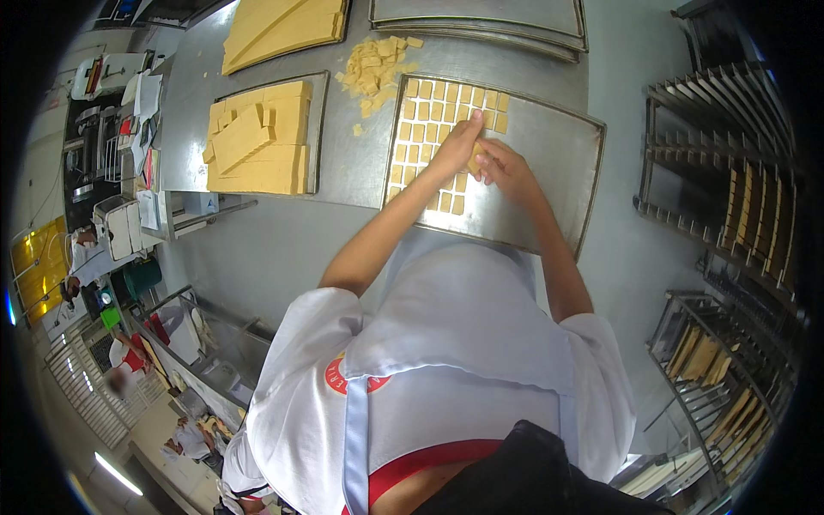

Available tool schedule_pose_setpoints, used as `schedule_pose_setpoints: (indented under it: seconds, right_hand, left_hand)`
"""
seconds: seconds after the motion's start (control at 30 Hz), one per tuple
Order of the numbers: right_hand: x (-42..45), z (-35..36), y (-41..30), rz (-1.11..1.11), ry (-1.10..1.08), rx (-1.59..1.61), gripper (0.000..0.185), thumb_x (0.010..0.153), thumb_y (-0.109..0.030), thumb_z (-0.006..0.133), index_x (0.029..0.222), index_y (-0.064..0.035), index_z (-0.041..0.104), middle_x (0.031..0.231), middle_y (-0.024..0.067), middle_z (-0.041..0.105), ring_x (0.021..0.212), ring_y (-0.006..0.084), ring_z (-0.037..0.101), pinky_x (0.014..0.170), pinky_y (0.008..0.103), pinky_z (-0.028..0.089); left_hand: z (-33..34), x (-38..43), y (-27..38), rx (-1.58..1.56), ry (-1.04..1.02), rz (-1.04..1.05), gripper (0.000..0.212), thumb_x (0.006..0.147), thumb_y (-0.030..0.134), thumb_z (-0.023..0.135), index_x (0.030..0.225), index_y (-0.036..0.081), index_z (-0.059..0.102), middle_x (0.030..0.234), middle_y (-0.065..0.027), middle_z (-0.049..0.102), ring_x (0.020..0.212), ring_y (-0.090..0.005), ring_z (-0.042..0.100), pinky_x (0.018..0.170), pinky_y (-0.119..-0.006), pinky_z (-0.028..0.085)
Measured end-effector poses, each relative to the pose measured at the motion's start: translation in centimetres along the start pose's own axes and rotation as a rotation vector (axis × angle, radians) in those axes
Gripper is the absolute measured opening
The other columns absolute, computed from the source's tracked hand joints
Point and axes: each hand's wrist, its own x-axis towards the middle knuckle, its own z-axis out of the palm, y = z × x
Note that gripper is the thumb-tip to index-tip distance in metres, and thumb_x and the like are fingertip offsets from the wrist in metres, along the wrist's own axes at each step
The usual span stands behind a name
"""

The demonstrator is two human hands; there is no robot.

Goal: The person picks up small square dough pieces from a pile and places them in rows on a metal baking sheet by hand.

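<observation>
A metal baking tray [547,167] lies in front of me, its left part set with rows of small rectangular yellow dough pieces [425,111]. Over these rows my left hand [458,147] has its thumb pointing away from me and a small stack or block of dough [475,159] at its fingers. My right hand [510,168] meets it from the right, fingertips on the same dough. How many pieces are held between the hands cannot be seen. The left forearm and hand cover part of the nearer rows.
Left on the steel table [270,77] stands a tray of cut dough blocks [257,138], with a larger slab [283,29] behind. Dough scraps [376,67] lie beside my tray. Stacked empty trays [476,16] are at the back. Tray racks [721,154] stand right; people [129,354] are at far left.
</observation>
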Motion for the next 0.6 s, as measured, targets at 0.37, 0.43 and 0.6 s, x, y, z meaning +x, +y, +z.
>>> schedule_pose_setpoints:
  seconds: [0.37, 0.43, 0.6]
  right_hand:
    - [-2.0, -2.6, -2.8, 0.176, -0.113, 0.037, 0.037, 0.087, -0.020, 0.075, 0.120, -0.0053, 0.065, 0.077, -0.0035, 0.064, 0.064, 0.0029, 0.050, 0.060, 0.0218, 0.040]
    - [-2.2, -3.0, -2.5, 0.153, -0.186, 0.044, 0.037, 0.086, -0.018, 0.075, 0.120, -0.0063, 0.065, 0.077, -0.0020, 0.065, 0.068, 0.0050, 0.054, 0.064, 0.0229, 0.045]
    - [-2.6, -1.8, -2.6, 0.005, -0.002, 0.039, 0.038, 0.085, -0.018, 0.077, 0.120, -0.0064, 0.067, 0.094, -0.0013, 0.065, 0.072, 0.0045, 0.054, 0.069, 0.0215, 0.046]
  left_hand:
    - [-3.0, -4.2, -0.1, -0.213, -0.325, -0.239, 0.055, 0.097, 0.051, 0.054, 0.102, -0.003, 0.066, 0.065, -0.0060, 0.056, 0.054, -0.0126, 0.049, 0.049, -0.026, 0.041]
    - [-3.3, -4.6, -0.5, -0.154, -0.471, -0.184, 0.052, 0.096, 0.049, 0.057, 0.103, -0.002, 0.066, 0.066, -0.0055, 0.057, 0.055, -0.0122, 0.051, 0.050, -0.026, 0.042]
    - [-3.4, -4.5, -0.8, -0.216, -0.343, -0.208, 0.037, 0.093, 0.031, 0.067, 0.111, -0.001, 0.065, 0.073, -0.0041, 0.061, 0.061, -0.0116, 0.056, 0.052, -0.024, 0.043]
